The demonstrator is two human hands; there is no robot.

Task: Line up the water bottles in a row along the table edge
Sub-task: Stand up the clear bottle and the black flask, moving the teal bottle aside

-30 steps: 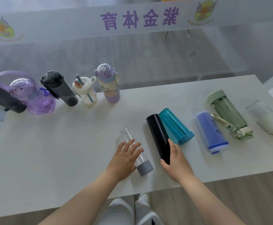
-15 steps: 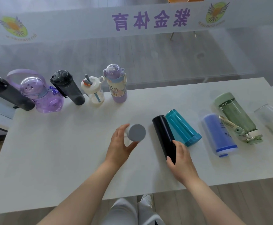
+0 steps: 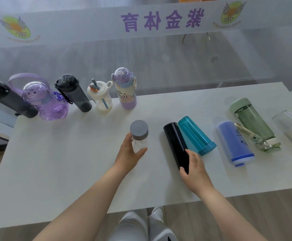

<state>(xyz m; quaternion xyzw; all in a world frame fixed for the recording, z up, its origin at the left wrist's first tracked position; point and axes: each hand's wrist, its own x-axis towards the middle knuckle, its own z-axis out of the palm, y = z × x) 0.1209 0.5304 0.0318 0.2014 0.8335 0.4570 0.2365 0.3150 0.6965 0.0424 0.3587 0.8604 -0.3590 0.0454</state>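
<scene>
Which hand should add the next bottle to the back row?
Left, probably. The left hand already holds the clear bottle upright, nearest the purple bottle ending the row. The right hand only holds the black bottle lying flat.

1. Table (image 3: pixel 72 153): smooth, matt, pale surface.
2. Clear bottle (image 3: pixel 140 144): transparent, glossy body; grey cap (image 3: pixel 139 129) matt, with moulded concentric rings.
3. Black bottle (image 3: pixel 175 145): opaque, smooth, satin sheen.
4. Teal bottle (image 3: pixel 194 134): translucent, glossy plastic.
5. Blue bottle (image 3: pixel 233 143): frosted, translucent, semi-matt plastic.
6. Green bottle (image 3: pixel 253 119): tinted transparent body; matt pale-green lid.
7. Purple bear-shaped bottle (image 3: pixel 46 103): glossy, transparent plastic.
8. Floor (image 3: pixel 263 218): wood-look planks, low sheen.
</scene>
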